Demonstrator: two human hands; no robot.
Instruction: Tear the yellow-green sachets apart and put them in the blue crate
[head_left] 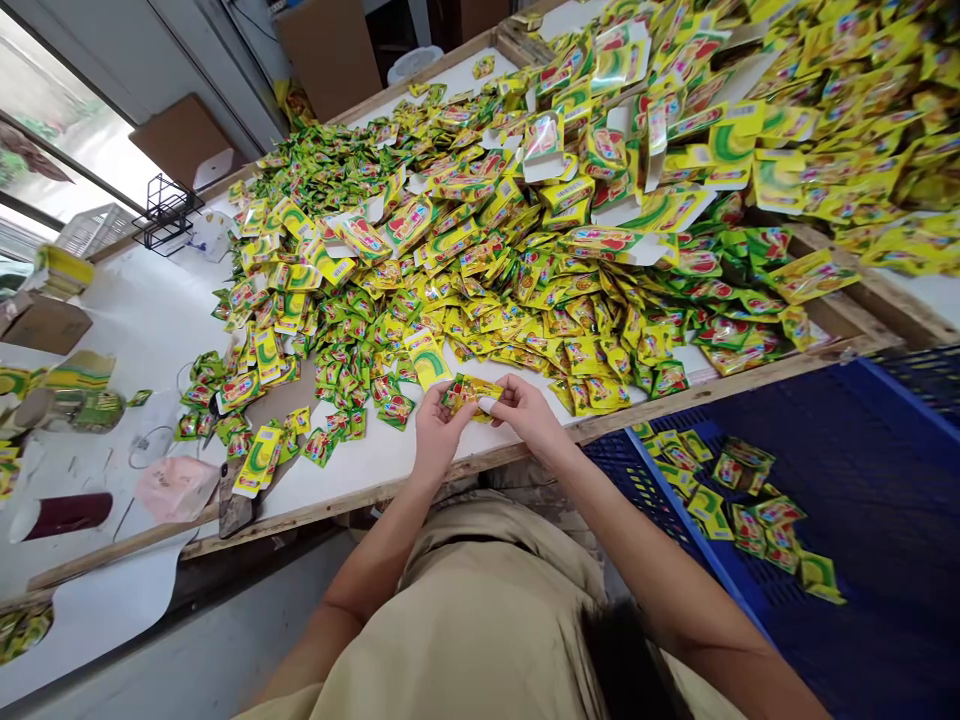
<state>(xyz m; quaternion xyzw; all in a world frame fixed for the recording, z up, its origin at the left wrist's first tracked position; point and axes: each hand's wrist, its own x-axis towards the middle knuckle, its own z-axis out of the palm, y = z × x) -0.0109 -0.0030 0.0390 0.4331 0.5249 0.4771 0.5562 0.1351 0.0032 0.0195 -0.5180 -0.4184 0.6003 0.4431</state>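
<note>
Close to the table's front edge, my left hand (439,430) and my right hand (531,415) come together around small yellow and green packets (471,392). Both hands pinch these packets between thumb and fingers, one at each end. Just beyond my left fingers is a yellow carton (427,358) with a green curved print; whether those fingers touch it I cannot tell. Past my hands lie heaped yellow packets (517,325), and to the left of them a spread of green packets (341,375).
Flattened or open yellow cartons (544,145) lie across the heap. Wooden strips (600,428) edge the white table (352,480). Below right stands a blue crate (840,440) holding several packets. A phone (236,500), a pink plastic bag (176,488) and a dark red cup (71,515) lie left.
</note>
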